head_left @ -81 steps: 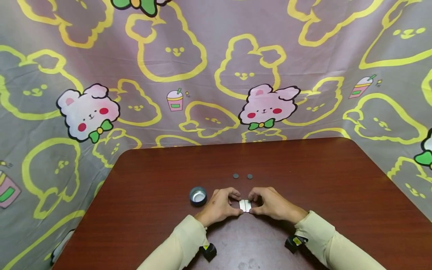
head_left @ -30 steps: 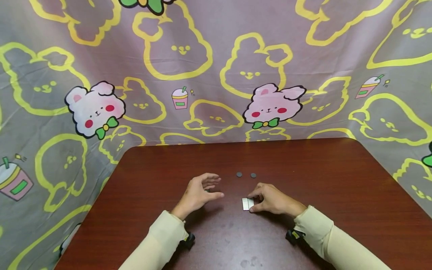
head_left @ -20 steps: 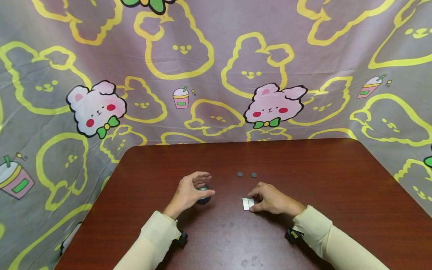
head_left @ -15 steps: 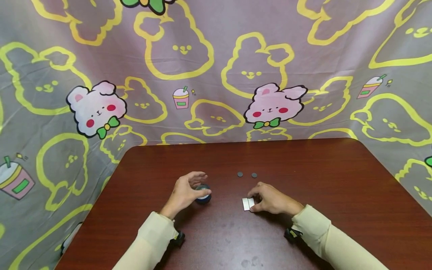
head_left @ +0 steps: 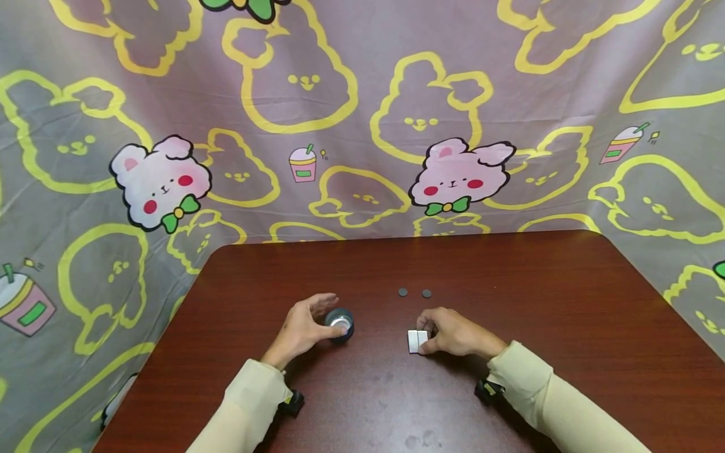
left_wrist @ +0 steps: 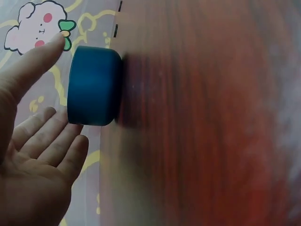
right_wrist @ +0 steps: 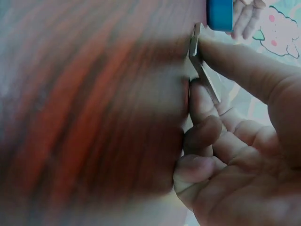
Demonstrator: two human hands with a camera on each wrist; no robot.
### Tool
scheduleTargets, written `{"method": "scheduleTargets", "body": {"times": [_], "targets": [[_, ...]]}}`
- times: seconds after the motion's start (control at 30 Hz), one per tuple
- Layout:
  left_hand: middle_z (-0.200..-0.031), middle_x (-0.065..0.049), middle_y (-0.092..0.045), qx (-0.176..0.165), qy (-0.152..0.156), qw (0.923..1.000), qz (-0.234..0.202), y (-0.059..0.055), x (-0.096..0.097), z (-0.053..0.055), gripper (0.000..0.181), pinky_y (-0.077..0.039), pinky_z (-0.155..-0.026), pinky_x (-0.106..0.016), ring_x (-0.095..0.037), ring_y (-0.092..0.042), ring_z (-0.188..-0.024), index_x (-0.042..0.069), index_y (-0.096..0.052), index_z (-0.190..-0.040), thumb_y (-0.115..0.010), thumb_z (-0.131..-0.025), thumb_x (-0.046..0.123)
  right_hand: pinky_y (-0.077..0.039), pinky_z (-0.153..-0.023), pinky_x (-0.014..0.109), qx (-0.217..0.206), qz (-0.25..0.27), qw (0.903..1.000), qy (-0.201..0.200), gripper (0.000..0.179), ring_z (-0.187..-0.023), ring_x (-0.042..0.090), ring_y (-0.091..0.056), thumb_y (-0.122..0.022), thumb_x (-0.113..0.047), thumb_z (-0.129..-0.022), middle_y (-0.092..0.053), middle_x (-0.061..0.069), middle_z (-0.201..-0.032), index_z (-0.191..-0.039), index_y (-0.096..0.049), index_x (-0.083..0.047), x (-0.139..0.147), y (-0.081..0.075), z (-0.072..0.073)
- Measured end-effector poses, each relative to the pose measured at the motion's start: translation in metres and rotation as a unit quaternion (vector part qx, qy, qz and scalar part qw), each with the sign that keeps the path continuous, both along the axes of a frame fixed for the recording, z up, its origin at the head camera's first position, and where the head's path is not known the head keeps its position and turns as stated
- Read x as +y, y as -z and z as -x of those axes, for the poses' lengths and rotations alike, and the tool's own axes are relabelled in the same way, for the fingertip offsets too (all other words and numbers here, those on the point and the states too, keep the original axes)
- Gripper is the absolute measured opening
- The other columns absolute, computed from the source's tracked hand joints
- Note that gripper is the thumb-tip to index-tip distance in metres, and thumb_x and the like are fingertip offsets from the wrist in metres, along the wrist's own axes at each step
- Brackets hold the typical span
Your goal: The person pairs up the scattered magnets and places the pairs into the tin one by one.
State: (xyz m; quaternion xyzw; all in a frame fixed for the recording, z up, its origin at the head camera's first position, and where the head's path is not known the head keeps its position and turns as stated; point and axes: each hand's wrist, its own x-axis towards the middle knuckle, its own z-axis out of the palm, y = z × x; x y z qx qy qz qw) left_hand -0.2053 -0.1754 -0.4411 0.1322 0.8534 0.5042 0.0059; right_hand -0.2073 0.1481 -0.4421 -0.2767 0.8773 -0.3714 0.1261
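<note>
In the head view, my left hand (head_left: 300, 327) is beside a short, dark blue round container (head_left: 340, 340) with a silvery inside. The left wrist view shows the fingers straight and the thumb spread, with the container's blue wall (left_wrist: 94, 87) between them, not gripped. My right hand (head_left: 455, 330) pinches a small white rectangular plate (head_left: 422, 338) between thumb and fingers. Against its left side lies a similar white plate (head_left: 413, 341). From the right wrist, the pinched plate (right_wrist: 207, 77) looks tilted off the table; thumb and fingertips hide part of it.
Two small dark discs lie farther back, a left disc (head_left: 403, 292) and a right disc (head_left: 427, 294). All of this is on a brown wooden table (head_left: 510, 277), with a patterned cloth (head_left: 340, 75) hanging behind it.
My left hand has let go of the left white plate and moved left to beside the container. My right hand has stayed at the plates. The container and discs have not visibly moved.
</note>
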Motion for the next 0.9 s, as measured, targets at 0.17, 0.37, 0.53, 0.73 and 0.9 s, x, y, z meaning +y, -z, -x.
{"method": "scheduleTargets", "body": {"times": [0.17,0.37,0.53,0.73,0.9], "targets": [[-0.131,-0.021,-0.063,-0.012,0.014,0.9997,-0.014,0.007,-0.002,-0.001,0.074,-0.048,-0.102,-0.047,-0.035,-0.06,-0.12,-0.007,-0.056,-0.134,-0.091,-0.071,0.007,-0.045,-0.06,0.023,-0.028,0.022,0.9993,0.012,0.019,-0.066,0.007,-0.054,-0.083,-0.009,-0.078,-0.063,-0.006,-0.071,-0.088,-0.067,-0.004,0.0,-0.001,0.0],[-0.13,-0.023,-0.063,-0.02,0.015,0.9991,-0.035,0.013,-0.004,-0.002,0.072,-0.049,-0.101,-0.044,-0.035,-0.061,-0.119,-0.009,-0.056,-0.133,-0.09,-0.07,0.002,-0.047,-0.06,0.023,-0.07,0.044,0.9963,0.022,0.013,-0.067,0.008,-0.059,-0.078,-0.009,-0.083,-0.071,0.0,-0.074,-0.092,-0.075,-0.001,-0.004,0.0,-0.003],[-0.125,-0.022,-0.065,-0.016,0.009,0.9993,-0.033,0.018,-0.005,-0.003,0.07,-0.05,-0.099,-0.042,-0.034,-0.062,-0.117,-0.008,-0.058,-0.131,-0.091,-0.069,0.002,-0.048,-0.057,0.025,-0.087,0.053,0.9941,0.035,0.012,-0.064,0.01,-0.058,-0.075,-0.009,-0.085,-0.072,0.003,-0.076,-0.091,-0.077,0.001,-0.006,-0.002,-0.005],[-0.123,-0.021,-0.066,-0.015,-0.003,0.9991,-0.04,0.024,-0.006,-0.003,0.07,-0.05,-0.1,-0.041,-0.033,-0.062,-0.117,-0.008,-0.059,-0.13,-0.091,-0.068,0.001,-0.044,-0.052,0.023,-0.106,0.069,0.9911,0.043,0.012,-0.058,0.011,-0.054,-0.073,-0.011,-0.088,-0.071,0.003,-0.075,-0.087,-0.077,0.001,-0.007,-0.003,-0.003],[-0.122,-0.021,-0.066,-0.017,0.0,0.9985,-0.052,0.027,-0.006,-0.002,0.07,-0.05,-0.1,-0.04,-0.034,-0.061,-0.118,-0.008,-0.059,-0.13,-0.091,-0.067,-0.001,-0.044,-0.052,0.021,-0.12,0.081,0.9881,0.051,0.015,-0.057,0.01,-0.054,-0.073,-0.013,-0.089,-0.071,0.004,-0.072,-0.086,-0.077,0.001,-0.006,-0.005,-0.001]]}}
